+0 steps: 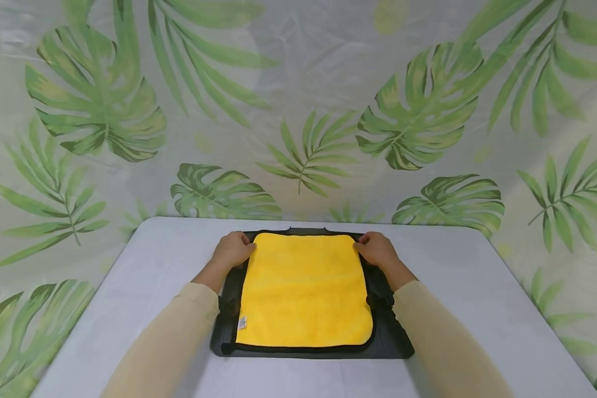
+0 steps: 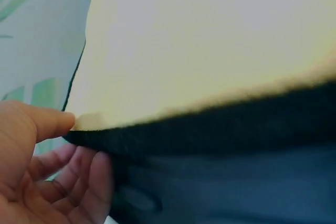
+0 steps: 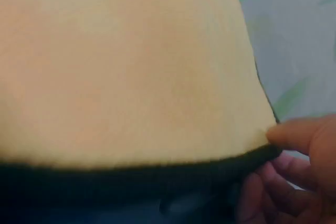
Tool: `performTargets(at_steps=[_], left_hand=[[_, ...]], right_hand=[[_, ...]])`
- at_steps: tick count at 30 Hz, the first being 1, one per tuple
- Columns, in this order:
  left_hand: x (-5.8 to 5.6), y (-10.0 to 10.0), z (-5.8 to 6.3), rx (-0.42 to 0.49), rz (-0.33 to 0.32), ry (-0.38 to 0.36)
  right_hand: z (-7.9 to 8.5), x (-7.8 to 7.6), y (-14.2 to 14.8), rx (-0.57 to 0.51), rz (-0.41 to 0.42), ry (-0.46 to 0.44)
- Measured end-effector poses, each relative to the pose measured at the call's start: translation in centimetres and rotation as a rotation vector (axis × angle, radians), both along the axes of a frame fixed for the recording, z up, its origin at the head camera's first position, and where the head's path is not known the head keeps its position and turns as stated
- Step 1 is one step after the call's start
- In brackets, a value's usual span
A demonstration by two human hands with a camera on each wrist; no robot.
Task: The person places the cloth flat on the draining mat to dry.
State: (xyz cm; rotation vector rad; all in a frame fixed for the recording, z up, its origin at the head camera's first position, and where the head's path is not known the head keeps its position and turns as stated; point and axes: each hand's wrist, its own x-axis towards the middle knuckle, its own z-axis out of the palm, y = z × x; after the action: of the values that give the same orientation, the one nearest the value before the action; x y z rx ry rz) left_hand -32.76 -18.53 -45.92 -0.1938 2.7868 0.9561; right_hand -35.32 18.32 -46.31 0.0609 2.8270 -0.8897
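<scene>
A yellow cloth (image 1: 305,287) with a black border and a small white tag is spread out over a flat black object (image 1: 388,340) in the head view. My left hand (image 1: 231,250) pinches the cloth's far left corner. At the far right corner, my right hand (image 1: 377,249) pinches the same cloth. The left wrist view shows the thumb (image 2: 55,123) on top of the cloth and curled fingers beneath its dark edge. Similarly, the right thumb (image 3: 294,134) presses from above in the right wrist view. Most of the black object is hidden under the cloth.
A white-covered table (image 1: 154,276) carries everything. Behind it hangs a pale wall covering (image 1: 323,72) printed with green leaves. Dark protruding parts (image 1: 380,300) of the black object stick out beside the cloth's right edge.
</scene>
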Motion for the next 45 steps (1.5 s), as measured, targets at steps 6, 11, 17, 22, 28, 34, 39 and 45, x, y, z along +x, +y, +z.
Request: performTargets(at_steps=[6,11,17,22,28,34,39,45], left_hand=[[2.5,-0.6,0.2,0.042,-0.083,-0.086],[5.1,-1.1,0.0,0.139,-0.102,-0.127],[8.4,-1.5,-0.5,0.235,-0.059,-0.201],[11.2,-1.7,-0.7,0.31,-0.035,-0.246],[13.6,-2.2,-0.3,0.39,-0.066,-0.292],[14.2,-2.8,0.0,0.447,-0.044,-0.29],[14.6,-2.6,-0.2,0.442,-0.072,-0.264],[15.2,-2.4,-0.2,0.417,-0.154,-0.242]], right_hand=[[0.1,2.2,0.5,0.001,0.087,-0.084],[0.1,5.0,0.6,-0.017,0.125,-0.119],[0.0,9.0,0.8,-0.026,0.125,-0.122],[0.2,12.5,1.1,-0.092,0.124,-0.154],[0.7,15.4,2.4,-0.259,0.143,-0.234],[0.6,16.2,3.5,-0.375,0.191,-0.247],[0.1,16.5,3.8,-0.281,0.183,-0.187],[-0.2,17.3,3.0,-0.031,0.21,-0.066]])
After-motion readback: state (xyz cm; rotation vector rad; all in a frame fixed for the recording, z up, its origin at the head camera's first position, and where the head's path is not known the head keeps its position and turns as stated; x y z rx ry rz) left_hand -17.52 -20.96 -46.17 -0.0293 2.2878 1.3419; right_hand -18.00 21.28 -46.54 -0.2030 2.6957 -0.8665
